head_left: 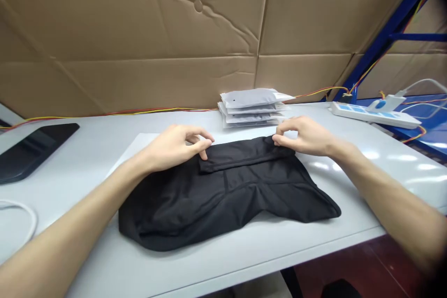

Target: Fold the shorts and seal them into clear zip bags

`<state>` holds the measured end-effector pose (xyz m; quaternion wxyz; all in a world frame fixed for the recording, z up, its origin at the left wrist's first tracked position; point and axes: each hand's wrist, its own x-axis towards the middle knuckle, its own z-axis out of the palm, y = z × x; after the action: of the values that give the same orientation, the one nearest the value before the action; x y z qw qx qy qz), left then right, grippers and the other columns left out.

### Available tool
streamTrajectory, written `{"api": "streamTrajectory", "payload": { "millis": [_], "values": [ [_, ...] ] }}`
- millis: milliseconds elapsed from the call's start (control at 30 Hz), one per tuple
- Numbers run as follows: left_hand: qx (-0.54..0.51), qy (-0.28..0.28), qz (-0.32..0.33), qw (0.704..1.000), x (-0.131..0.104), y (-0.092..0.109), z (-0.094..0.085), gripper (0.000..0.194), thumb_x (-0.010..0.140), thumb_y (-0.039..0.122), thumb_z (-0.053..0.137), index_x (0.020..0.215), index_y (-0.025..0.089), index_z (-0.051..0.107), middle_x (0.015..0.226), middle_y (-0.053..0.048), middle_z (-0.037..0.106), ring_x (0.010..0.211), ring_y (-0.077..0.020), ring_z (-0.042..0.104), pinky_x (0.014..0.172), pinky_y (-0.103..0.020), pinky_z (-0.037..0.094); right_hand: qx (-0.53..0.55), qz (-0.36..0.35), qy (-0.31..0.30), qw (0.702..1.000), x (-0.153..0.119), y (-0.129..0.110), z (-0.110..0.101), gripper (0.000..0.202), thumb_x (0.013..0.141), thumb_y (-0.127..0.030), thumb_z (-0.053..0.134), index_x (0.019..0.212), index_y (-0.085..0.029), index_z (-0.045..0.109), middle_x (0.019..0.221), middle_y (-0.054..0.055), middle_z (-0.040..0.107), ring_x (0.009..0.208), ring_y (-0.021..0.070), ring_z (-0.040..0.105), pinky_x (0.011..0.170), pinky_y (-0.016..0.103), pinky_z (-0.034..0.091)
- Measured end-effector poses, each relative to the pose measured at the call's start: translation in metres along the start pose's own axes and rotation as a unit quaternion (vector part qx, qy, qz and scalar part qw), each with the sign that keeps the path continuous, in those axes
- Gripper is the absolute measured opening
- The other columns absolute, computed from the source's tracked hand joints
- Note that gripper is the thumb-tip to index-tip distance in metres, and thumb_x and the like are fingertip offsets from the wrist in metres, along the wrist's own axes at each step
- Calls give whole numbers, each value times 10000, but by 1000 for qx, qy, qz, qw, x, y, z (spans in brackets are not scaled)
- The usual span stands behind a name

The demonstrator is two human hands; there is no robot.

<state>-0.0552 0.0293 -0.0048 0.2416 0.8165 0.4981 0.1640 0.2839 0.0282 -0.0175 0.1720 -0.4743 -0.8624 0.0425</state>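
Observation:
A pair of black shorts lies spread on the white table, its waistband folded over in a strip along the far side. My left hand is at the left end of that strip, thumb and fingers closed at its corner. At the right end, my right hand pinches the top edge of the fold between thumb and forefinger. The two legs of the shorts point left and right, with a wavy near edge. Part of a white sheet shows from under the left side of the cloth.
Behind the shorts stands a stack of packed plastic bags. A black phone-like device and a white cable lie at left. A power strip with plugs sits at right by a blue frame. Cardboard walls the back.

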Motion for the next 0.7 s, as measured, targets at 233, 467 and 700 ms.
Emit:
{"api": "streamTrajectory", "payload": {
  "millis": [233,467,700],
  "values": [
    [136,67,46,987,2,-1,8,345,905,471,487,1025,287,754,834,-1,785,985,-273,688,918,-407,497,32,23,-38,998,2,1,5,352,936,-454,550,702,-241,705,731,16,736,684,205,639,669,325,459],
    [197,86,88,973,6,-15,15,329,935,477,519,1058,288,759,1040,-37,762,1098,-285,626,943,-415,492,-16,40,-15,999,4,6,8,325,953,-403,527,754,-236,723,841,37,764,765,229,662,691,342,458],
    [208,62,111,970,10,-22,16,307,943,451,519,1076,277,734,1052,-36,764,1102,-287,610,917,-407,496,-33,11,-17,999,6,11,13,282,961,-378,524,903,-222,752,987,70,769,914,254,682,812,366,507]
  ]
}}
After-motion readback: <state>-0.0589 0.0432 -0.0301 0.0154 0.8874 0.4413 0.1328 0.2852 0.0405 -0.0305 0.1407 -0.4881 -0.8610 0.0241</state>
